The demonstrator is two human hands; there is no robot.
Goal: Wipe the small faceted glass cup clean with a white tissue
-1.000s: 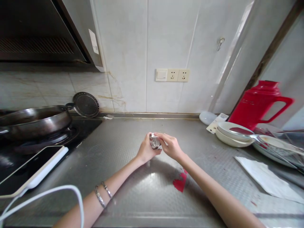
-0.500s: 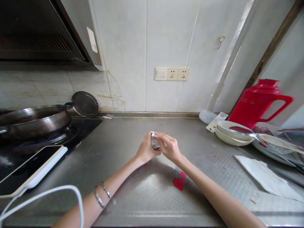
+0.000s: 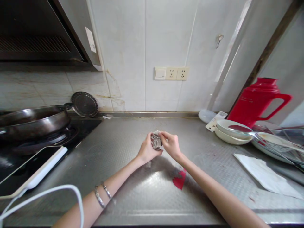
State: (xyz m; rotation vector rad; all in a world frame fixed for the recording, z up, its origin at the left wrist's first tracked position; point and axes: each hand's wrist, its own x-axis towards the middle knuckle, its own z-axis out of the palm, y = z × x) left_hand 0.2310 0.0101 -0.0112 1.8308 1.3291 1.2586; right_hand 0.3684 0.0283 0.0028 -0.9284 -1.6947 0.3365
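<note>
A small round silvery item, crumpled like foil, (image 3: 156,141) is held up over the middle of the metal counter. My left hand (image 3: 146,151) curls round its left side and underside. The fingertips of my right hand (image 3: 172,146) pinch its upper right rim. What lies inside the silvery item is too small to tell. A torn red piece (image 3: 179,180) lies flat on the counter below my right hand.
At the left, a steel pan (image 3: 35,123) sits on the stove, with a phone (image 3: 30,167) and white cable in front. On the right stand a red thermos (image 3: 255,103), stacked bowls (image 3: 234,131), a plate and a white tissue (image 3: 266,174).
My right hand's fingers have drawn back a little to the right, and more of the silvery item's round face shows. My left hand keeps its hold.
</note>
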